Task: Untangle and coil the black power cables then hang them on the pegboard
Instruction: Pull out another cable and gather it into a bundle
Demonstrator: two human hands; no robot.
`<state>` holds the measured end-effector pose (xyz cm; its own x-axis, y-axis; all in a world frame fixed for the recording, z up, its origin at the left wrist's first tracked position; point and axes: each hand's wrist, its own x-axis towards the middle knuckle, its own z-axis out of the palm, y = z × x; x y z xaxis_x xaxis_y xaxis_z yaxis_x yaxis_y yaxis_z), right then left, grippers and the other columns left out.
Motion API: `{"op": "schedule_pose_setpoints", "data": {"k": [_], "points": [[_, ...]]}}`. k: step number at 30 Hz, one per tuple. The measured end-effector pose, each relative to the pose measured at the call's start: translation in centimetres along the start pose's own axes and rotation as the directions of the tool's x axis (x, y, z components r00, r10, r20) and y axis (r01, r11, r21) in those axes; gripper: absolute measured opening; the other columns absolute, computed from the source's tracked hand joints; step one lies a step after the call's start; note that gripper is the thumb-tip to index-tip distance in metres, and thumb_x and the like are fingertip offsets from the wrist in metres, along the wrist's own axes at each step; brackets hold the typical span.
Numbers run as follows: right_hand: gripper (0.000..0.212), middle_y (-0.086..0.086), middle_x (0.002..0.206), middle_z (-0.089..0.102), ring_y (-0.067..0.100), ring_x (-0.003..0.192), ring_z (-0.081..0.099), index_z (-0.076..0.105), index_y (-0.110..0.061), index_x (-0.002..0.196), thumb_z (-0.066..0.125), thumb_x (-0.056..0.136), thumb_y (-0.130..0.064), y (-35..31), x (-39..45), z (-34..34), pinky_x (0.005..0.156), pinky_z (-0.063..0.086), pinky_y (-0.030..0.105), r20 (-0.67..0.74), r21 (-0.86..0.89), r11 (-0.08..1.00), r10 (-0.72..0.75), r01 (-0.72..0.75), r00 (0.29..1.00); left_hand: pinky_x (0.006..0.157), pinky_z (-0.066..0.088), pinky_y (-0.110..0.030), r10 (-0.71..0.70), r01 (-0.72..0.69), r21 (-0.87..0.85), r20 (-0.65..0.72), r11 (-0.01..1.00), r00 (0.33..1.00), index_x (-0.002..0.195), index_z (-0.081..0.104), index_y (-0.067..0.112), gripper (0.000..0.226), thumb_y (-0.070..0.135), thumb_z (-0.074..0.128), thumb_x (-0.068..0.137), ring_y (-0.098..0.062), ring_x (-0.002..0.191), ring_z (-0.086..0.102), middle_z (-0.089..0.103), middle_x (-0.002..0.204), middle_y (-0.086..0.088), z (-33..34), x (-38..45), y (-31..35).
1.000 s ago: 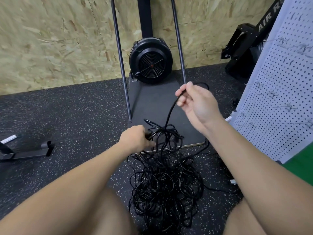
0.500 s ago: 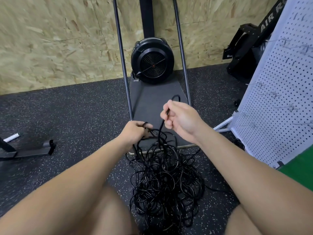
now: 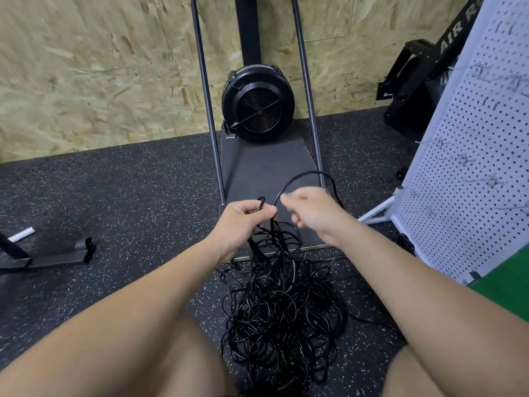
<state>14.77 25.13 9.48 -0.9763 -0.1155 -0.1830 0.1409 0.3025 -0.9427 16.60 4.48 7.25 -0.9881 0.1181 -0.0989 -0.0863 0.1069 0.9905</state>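
**Feeding the First Loops Off the Tangle**

The black power cables (image 3: 282, 308) lie in a loose heap on the speckled rubber floor (image 3: 114, 202), just in front of the person's knees, with several strands rising from the heap up into the hands. The left hand (image 3: 243, 222) has its grip curled around a small bundle of those strands, a short loop end poking up above the fingers. The right hand (image 3: 312, 213) is blurred, so its fingers are hard to read, but it appears to pinch a single strand that arches up and over it in a wide loop (image 3: 309, 176) above the grey platform (image 3: 266, 167).

The step in hand looks like drawing one cable free and gathering it loop by loop. To do it well, I would keep the left hand as the anchor, holding the gathered turns at one point, and let the right slide along the strand (not yank it), lifting slack upward so knots in the heap do not tighten. Equal-sized loops will hang more neatly on the white pegboard (image 3: 469, 167), which stands to the right, well apart from the heap, with wire hooks (image 3: 461, 159) on it.

Readable writing is scarce: white letters "AIR R" on the black machine (image 3: 423, 78) behind the pegboard, the rest cut off.
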Motion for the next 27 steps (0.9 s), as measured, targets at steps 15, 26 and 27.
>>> {"op": "schedule_pose_setpoints", "data": {"k": [15, 26, 27], "points": [[0.026, -0.001, 0.075, 0.073, 0.023, 0.070, 0.066, 0.076, -0.020, 0.086, 0.066, 0.106, -0.032, 1.6, 0.1, 2.7, 0.072, 0.053, 0.039, -0.047, -0.265, 0.929, -0.281, 0.260, 0.958, 0.083, 0.059, -0.029, 0.223, -0.204, 0.133, -0.147, 0.970, 0.964, 0.106, 0.086, 0.019, 0.009, 0.020, 0.082, 0.098, -0.011, 0.084, 0.069, 0.080, 0.094, 0.005, -1.2, 0.5, 0.9], [0.028, -0.001, 0.072, 0.050, 0.017, 0.068, 0.042, 0.069, -0.015, 0.084, 0.056, 0.103, -0.029, -0.4, 0.0, -0.4, 0.071, 0.035, 0.036, 0.180, 0.147, 0.967, -0.232, 0.207, 0.956, 0.075, 0.059, -0.039, 0.410, -0.282, 0.872, 0.105, 0.400, 0.906, 0.117, 0.067, 0.040, 0.033, 0.060, 0.078, 0.093, -0.023, 0.084, 0.072, 0.069, 0.080, 0.013, -0.5, 0.1, 0.0], [0.029, 0.001, 0.073, 0.051, 0.019, 0.068, 0.044, 0.070, -0.015, 0.084, 0.056, 0.104, -0.031, -0.5, -0.2, -0.6, 0.073, 0.036, 0.039, 0.179, 0.100, 0.970, -0.237, 0.222, 0.955, 0.075, 0.059, -0.038, 0.408, -0.303, 0.850, 0.116, 0.430, 0.906, 0.119, 0.067, 0.040, 0.033, 0.058, 0.077, 0.094, -0.022, 0.081, 0.072, 0.069, 0.077, 0.013, -0.3, 0.1, -0.2]]}}
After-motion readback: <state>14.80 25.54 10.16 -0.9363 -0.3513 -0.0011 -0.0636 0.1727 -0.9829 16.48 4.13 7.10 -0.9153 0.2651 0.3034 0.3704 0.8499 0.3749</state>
